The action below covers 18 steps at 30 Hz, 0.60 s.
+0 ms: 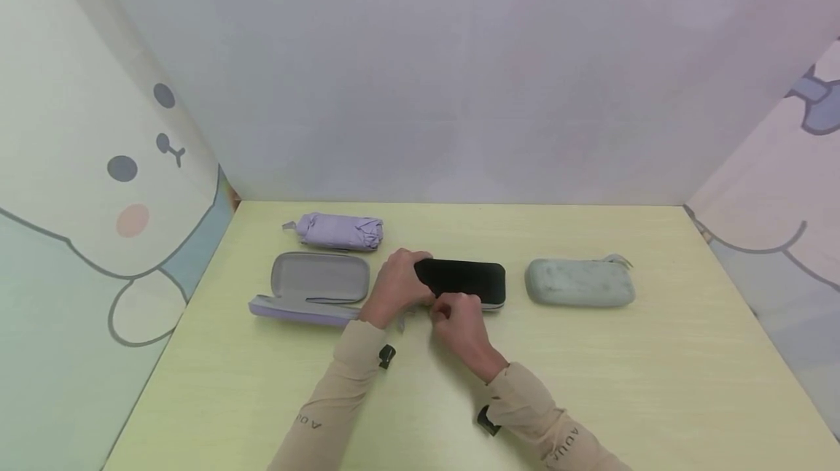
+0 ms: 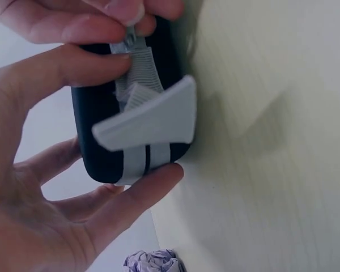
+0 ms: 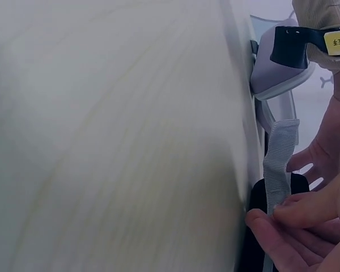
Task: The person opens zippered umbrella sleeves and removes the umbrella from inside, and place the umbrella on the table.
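Note:
A black zip case [image 1: 469, 280] with a grey zipper band lies near the middle of the table. My left hand [image 1: 402, 283] grips its left end, fingers and thumb round the sides. Against the near side of that end, my right hand [image 1: 461, 321] pinches the small zipper pull [image 2: 131, 38] between thumb and fingertips. A grey ribbed ribbon tab [image 3: 277, 164] sticks out from the case end beside the fingers; in the left wrist view its pale end [image 2: 150, 120] stands toward the camera.
On the left, an open lilac case [image 1: 320, 278] lies with its grey inside up and its lid folded toward me. Behind it is a crinkled lilac pouch or folded umbrella [image 1: 341, 231]. At right rests a closed pale green case [image 1: 580, 283] with a small tab.

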Each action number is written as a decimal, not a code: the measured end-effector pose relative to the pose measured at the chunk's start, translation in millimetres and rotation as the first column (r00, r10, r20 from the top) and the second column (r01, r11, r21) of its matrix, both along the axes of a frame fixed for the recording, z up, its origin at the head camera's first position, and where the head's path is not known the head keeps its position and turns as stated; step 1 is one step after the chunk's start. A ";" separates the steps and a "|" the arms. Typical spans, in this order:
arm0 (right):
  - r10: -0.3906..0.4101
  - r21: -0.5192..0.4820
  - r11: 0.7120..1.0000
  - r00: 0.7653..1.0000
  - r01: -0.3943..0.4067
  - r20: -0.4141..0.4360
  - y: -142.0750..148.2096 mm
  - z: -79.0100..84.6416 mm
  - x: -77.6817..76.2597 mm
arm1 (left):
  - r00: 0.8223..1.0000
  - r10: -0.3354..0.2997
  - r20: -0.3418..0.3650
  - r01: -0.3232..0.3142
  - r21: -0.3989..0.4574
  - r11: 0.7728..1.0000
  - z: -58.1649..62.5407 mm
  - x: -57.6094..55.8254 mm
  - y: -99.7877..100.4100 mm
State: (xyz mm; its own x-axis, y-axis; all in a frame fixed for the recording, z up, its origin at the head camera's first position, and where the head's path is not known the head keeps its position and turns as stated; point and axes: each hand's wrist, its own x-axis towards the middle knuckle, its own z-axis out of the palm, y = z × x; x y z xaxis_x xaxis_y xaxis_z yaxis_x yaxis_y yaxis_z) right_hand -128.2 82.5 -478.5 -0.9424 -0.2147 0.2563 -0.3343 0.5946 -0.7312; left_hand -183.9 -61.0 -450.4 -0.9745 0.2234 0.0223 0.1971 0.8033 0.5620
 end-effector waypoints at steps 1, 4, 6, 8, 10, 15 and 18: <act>0.000 0.001 1.000 1.000 0.000 -0.003 0.3 -0.4 -0.1 | 1.000 0.000 -0.001 0.000 0.000 1.000 -0.2 0.2 0.2; 0.000 0.005 1.000 1.000 0.000 -0.013 1.4 -1.6 -0.7 | 1.000 -0.003 -0.002 0.003 0.011 1.000 -1.0 0.0 0.6; -0.001 0.006 1.000 1.000 0.001 -0.017 2.2 -2.0 -0.8 | 1.000 -0.004 -0.004 0.005 0.021 1.000 -1.8 -0.3 0.7; -0.003 0.008 1.000 1.000 0.003 -0.022 2.9 -2.5 -0.9 | 1.000 -0.009 -0.007 0.009 0.039 0.999 -2.9 -0.6 0.4; -0.002 0.008 1.000 1.000 0.002 -0.025 3.5 -3.0 -1.1 | 1.000 -0.010 -0.007 0.010 0.062 0.998 -3.7 -0.2 -0.5; 0.017 0.001 1.000 0.999 -0.017 -0.041 4.2 -3.0 -2.0 | 1.000 -0.014 0.002 0.013 0.081 0.997 -3.4 2.5 -4.0; 0.025 -0.004 1.000 0.999 -0.026 -0.037 5.0 -1.9 -2.0 | 0.999 -0.037 0.007 0.036 0.060 0.998 -2.9 3.5 -5.0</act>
State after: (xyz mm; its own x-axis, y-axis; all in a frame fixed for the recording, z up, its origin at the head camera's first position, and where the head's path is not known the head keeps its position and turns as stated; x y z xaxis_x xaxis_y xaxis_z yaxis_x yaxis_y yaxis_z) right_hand -130.2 87.4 -480.4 -0.9266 -0.2374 0.2916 -0.3760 0.5825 -0.7206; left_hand -180.3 -66.0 -453.3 -0.9659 0.2574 0.0293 0.2212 0.7603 0.6108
